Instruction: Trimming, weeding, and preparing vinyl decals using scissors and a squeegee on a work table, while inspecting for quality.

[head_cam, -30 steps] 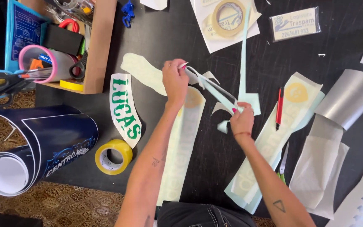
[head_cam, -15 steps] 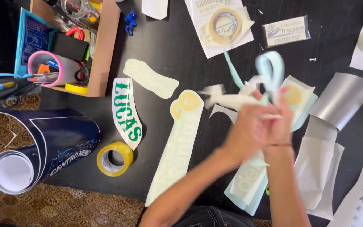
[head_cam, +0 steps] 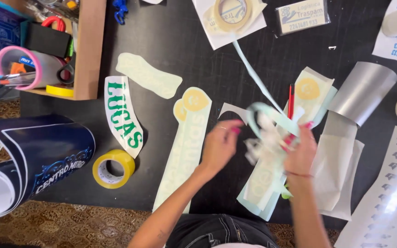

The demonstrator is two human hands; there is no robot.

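Note:
My right hand (head_cam: 300, 152) is closed on a crumpled wad of pale blue and white backing strip (head_cam: 266, 131), held above the black table (head_cam: 180, 55). A thin tail of the strip (head_cam: 253, 73) trails up and to the left. My left hand (head_cam: 220, 146) hovers just left of the wad with its fingers curled toward it. Motion blur hides whether it touches. Below the hands lies a long pale decal sheet (head_cam: 258, 193), and a red pen (head_cam: 291, 100) rests just above the wad.
Another long pale decal with a yellow circle (head_cam: 185, 142), a white sticker with green letters (head_cam: 122, 115) and a yellow tape roll (head_cam: 112, 168) lie to the left. A cardboard box of tools (head_cam: 88, 50) and a dark blue vinyl roll (head_cam: 37, 156) lie far left. Silver sheet (head_cam: 363, 91) sits right.
The strip was stretched between my hands a second ago, then bunched up with both hands together. Now my left hand has drawn away to the left, and the wad stays in my right.

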